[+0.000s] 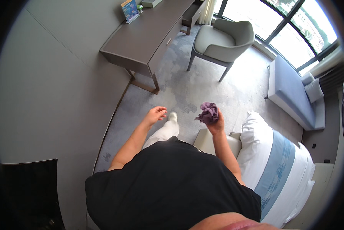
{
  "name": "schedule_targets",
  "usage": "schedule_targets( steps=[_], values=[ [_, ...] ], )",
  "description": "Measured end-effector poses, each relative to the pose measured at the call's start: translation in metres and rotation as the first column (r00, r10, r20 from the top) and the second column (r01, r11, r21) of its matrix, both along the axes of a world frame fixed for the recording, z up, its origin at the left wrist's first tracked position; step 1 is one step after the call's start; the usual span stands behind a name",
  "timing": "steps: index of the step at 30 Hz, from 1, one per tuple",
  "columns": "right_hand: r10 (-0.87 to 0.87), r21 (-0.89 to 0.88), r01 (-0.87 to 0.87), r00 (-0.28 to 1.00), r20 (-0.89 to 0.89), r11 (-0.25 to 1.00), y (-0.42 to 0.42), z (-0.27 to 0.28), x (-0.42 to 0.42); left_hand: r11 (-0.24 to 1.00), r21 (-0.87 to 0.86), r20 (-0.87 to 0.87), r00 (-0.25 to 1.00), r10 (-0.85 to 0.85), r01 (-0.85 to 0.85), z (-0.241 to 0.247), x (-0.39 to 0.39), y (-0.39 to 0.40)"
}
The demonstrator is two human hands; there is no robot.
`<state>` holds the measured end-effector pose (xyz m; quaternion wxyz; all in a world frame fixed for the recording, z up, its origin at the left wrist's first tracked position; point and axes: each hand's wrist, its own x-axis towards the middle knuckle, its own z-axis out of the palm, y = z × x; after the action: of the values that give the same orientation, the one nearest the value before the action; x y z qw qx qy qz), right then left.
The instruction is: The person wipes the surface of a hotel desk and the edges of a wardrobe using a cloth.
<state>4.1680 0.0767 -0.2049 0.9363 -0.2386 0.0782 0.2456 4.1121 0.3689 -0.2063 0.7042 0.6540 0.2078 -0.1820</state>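
A crumpled purple cloth (208, 112) is bunched up in my right hand (217, 124), held out in front of me above the carpet. My left hand (157, 115) hangs in the air with fingers loosely curled and apart, and nothing is in it. Ahead of it stands a brown wooden desk (143, 37) against the wall, with a drawer (193, 15) pulled out at its far end. One of my feet, in a white shoe (173, 116), is forward on the grey patterned carpet (174, 92).
A grey armchair (218, 40) stands beside the desk. On the right are a bed (258, 149) with a blue runner, a cream bench (205, 141) at its end, and a blue chaise (292, 89) by the window. A sign stand (130, 11) and a box (151, 3) sit on the desk.
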Motion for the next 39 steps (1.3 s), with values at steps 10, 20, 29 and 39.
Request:
schedule_targets(
  steps=[10,20,29,39],
  values=[
    [0.134,-0.17,-0.17,0.97,-0.205,0.971,0.014,-0.036,0.148,0.528,-0.019,-0.103,0.527,0.844,-0.849,-0.093,0.183,0.118],
    [0.162,-0.319,-0.245,0.95,-0.265,0.915,0.056,-0.018,0.319,-0.014,0.503,0.138,0.065,0.988,-0.864,-0.125,0.31,0.136],
    [0.483,-0.673,-0.401,0.873,-0.075,0.621,0.111,-0.045,0.548,-0.002,0.552,0.131,0.084,0.988,-0.834,-0.139,0.299,0.138],
    [0.551,-0.709,-0.555,0.787,-0.278,0.435,0.169,-0.125,0.834,-0.09,0.844,0.178,0.116,0.977,-0.529,-0.117,0.301,0.14]
  ],
)
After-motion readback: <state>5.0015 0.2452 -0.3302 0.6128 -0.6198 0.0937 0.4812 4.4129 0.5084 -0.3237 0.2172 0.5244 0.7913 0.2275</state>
